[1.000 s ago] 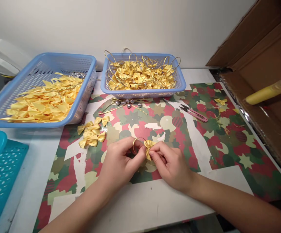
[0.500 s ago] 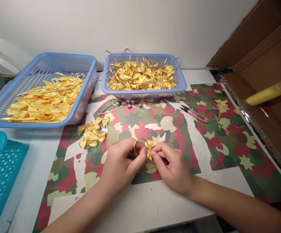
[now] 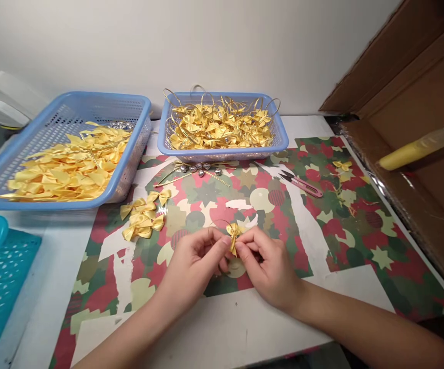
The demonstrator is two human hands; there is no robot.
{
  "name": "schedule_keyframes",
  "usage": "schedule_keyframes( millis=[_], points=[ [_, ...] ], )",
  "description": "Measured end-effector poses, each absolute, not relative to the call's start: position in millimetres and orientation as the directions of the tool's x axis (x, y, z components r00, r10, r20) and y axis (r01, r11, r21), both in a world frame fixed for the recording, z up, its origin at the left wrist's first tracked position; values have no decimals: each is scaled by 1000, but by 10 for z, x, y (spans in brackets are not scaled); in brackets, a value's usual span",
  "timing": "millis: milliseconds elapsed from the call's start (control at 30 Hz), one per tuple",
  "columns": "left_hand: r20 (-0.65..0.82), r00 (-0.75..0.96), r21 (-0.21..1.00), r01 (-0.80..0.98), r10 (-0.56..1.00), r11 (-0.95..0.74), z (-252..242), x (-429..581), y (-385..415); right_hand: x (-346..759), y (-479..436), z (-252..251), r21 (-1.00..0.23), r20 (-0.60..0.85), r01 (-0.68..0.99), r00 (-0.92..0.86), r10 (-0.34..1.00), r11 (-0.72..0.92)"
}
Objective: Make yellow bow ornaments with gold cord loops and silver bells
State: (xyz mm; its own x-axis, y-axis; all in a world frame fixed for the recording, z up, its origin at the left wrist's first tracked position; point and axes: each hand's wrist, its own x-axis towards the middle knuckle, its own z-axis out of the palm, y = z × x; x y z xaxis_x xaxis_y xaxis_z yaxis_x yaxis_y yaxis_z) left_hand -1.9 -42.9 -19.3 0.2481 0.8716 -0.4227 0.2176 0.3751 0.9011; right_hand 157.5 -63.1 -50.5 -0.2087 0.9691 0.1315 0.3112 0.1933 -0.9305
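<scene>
Bow [image 3: 234,229] of yellow ribbon sits between two bare hands, over the near middle of a patterned paper sheet [image 3: 206,193] that covers much of the bench [image 3: 39,287]. The left hand [image 3: 195,259] comes in from the left, its thumb and forefinger pinched together at the bow's left side, its other fingers [image 3: 222,265] curled underneath. The right hand [image 3: 270,265] faces it, thumb and forefinger closed on the bow's right side, the rest folded toward the palm. A thin gold cord [image 3: 220,221] arches up behind the bow, above the left thumb; its ends are hidden.

Left of the hands, a small cluster of loose bows [image 3: 141,219] lies on the paper. Farther back, a few silver bells [image 3: 201,172] lie among straight gold strands [image 3: 170,180], just in front of a blue basket [image 3: 222,154] heaped with yellow bows, looped cords and some bells. Another blue basket [image 3: 48,206], on the left, holds a pile of yellow ribbon pieces, with strands across the top and bells at the back. A teal basket [image 3: 12,292] stands nearer, cut off by the edge of view.

Pink snips [image 3: 306,188] lie on the paper to the right, blades pointing away and leftward. Beyond them, a single bow [image 3: 342,165] lies near loose threads [image 3: 342,197]. A cardboard box [image 3: 409,82] stands at the far right, with a yellow tube [image 3: 408,155] in front of its inner wall.
</scene>
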Motion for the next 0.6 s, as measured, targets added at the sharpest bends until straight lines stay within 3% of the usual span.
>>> schedule_keyframes(
  millis=[233, 600],
  points=[
    [-461, 225, 880, -13, 859, 475, -209, -30, -399, 1604, -613, -506, -926, 174, 296, -218, 960, 235],
    [-474, 253, 839, -161, 843, 520, -314, -77, -380, 1634, -594, -512, -861, 277, 371, -234, 932, 349]
  ],
)
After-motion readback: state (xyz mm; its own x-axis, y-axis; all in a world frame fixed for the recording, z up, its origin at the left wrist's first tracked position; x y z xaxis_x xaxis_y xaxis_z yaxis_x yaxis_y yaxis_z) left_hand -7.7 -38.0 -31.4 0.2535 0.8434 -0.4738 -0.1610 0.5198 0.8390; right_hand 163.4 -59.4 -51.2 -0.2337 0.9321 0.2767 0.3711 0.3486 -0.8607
